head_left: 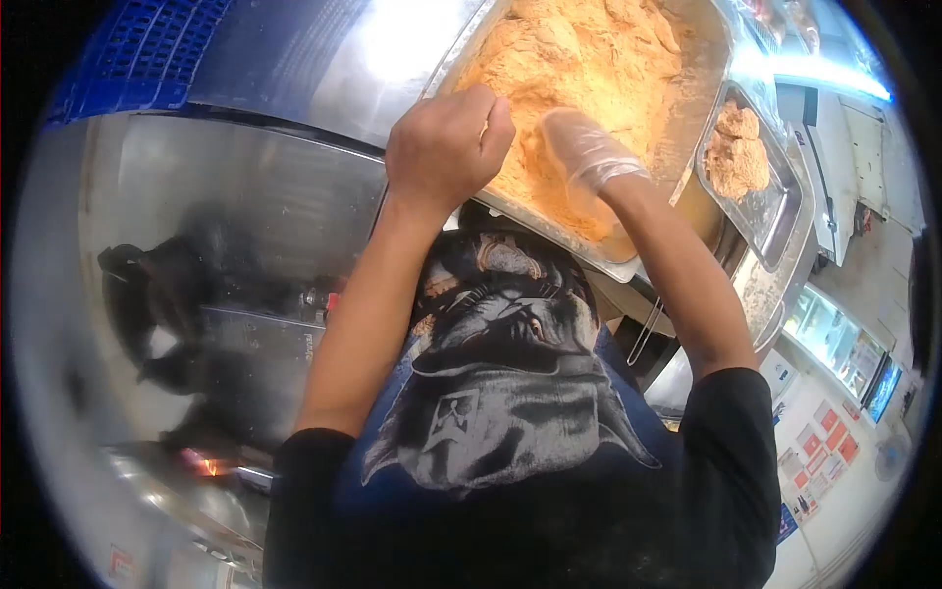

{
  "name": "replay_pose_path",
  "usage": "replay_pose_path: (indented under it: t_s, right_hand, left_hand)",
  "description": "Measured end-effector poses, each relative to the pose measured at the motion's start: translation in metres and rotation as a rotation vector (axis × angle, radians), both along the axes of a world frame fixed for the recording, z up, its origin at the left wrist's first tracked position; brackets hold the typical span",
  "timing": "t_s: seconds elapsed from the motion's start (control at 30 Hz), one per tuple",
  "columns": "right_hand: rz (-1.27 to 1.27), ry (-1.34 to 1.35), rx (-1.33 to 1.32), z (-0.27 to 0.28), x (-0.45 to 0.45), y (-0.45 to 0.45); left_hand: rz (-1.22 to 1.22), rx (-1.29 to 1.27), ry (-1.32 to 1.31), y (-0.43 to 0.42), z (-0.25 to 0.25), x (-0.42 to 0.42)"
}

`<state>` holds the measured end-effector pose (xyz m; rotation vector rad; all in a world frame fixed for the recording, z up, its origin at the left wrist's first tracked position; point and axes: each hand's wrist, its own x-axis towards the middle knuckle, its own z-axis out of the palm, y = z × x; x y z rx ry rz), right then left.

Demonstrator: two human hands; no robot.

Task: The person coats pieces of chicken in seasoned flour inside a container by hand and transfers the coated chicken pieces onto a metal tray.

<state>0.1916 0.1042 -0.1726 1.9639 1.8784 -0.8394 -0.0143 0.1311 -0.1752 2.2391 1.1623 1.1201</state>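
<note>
A large metal tray (pixel 702 108) holds a heap of orange-tinted, floury breading (pixel 549 59), with coated lumpy pieces in its far part. My left hand (pixel 446 142) is bare and closed in a fist over the tray's near left corner. Its fingertips are turned under, so whether it grips the rim is hidden. My right hand (pixel 589 152) wears a clear plastic glove and is down at the breading near the tray's front side. Motion blur and the glove obscure its fingers, and nothing distinct shows in it.
To the right stands a smaller metal tray (pixel 775 211) with breaded pieces (pixel 738 152) in it. A blue plastic basket (pixel 137 54) is at the upper left. A flame (pixel 204 461) glows at the lower left, near dark cookware. A wire handle (pixel 645 334) hangs beneath the counter's front.
</note>
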Motion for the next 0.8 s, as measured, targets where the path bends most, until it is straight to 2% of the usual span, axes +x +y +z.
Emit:
replay_pose_path:
  t_s: [0.07,0.13,0.27,0.33,0.43,0.57,0.67,0.8]
  right_hand:
    - [0.071,-0.062,-0.021,-0.003,0.003,-0.005]
    - [0.14,-0.055,0.047,-0.021,0.017,-0.019]
    - [0.277,-0.121,0.161,-0.023,0.017,-0.032]
    - [0.346,-0.282,0.181,-0.02,0.005,-0.032]
    - [0.345,-0.342,0.118,-0.005,-0.01,-0.03]
    - [0.365,-0.393,0.097,-0.032,-0.005,-0.032]
    - [0.224,-0.378,0.106,-0.038,-0.004,-0.019]
    - [0.193,-0.298,0.045,-0.013,0.01,-0.002]
  left_hand:
    - [-0.005,0.005,-0.005,0.0,0.0,0.001]
    - [-0.002,0.007,-0.009,0.001,-0.002,0.001]
    - [-0.025,-0.007,-0.054,0.002,0.0,0.0]
    - [-0.026,-0.013,-0.059,0.001,0.001,0.0]
    - [-0.041,-0.017,-0.057,0.001,0.002,0.0]
    - [-0.048,-0.014,-0.056,0.0,0.001,0.003]
    - [-0.04,0.018,-0.049,0.001,-0.002,0.002]
    - [-0.024,0.02,-0.062,0.0,-0.004,0.001]
